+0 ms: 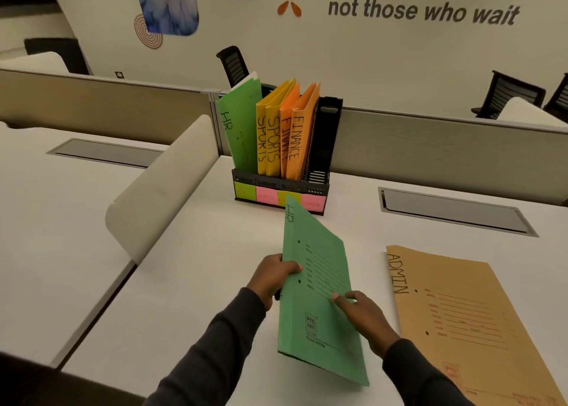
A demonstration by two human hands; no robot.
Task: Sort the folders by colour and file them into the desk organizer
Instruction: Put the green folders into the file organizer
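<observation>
A green folder marked HR is held tilted above the desk in both hands. My left hand grips its left spine edge. My right hand holds its front cover from the right, thumb on the face. The black desk organizer stands at the back of the desk. It holds a green HR folder in the left slot, two yellow SPORTS folders, and two orange FINANCE folders. Its rightmost slot is empty. A brown ADMIN folder lies flat at the right.
Coloured sticky labels line the organizer's front. A white curved divider stands to the left between desks. A grey partition runs behind the organizer. Cable hatches sit in the desk at right and left. Black chairs stand beyond.
</observation>
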